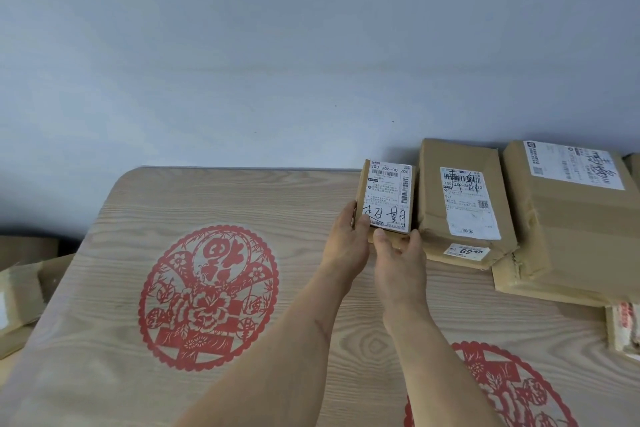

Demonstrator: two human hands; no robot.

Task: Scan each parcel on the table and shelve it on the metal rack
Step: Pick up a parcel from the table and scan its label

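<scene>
Two hands hold one small box [387, 199] at the far side of the table [104, 288]. The left hand [348, 241] grips the box at its near left corner, with the thumb lying on the white label [389, 196] and the other fingers tucked behind the left side. The right hand [398, 253] grips the near right corner, with the thumb on the front edge and a finger curled up round the right side. Both grips are clamped on the small box. The label has bar codes, small print and big black handwriting at the bottom.

Just beside the small box, on its right, lies a bigger brown parcel [460, 204]. It has a white label too, with black scribble over the bar code, and a small sticker with numbers at its near edge. The two seem to touch, or nearly so. Right of that parcel sits a large cardboard box [568, 229] with brown tape and a white label near the top. Its near left corner looks torn. A small red and white packet [623, 329] peeks in at the right edge.

On the table top are two round red paper-cut pictures [207, 298] with flowers. More cardboard boxes [20, 291] lie past the left edge of the table. A plain pale wall [242, 45] stands behind.
</scene>
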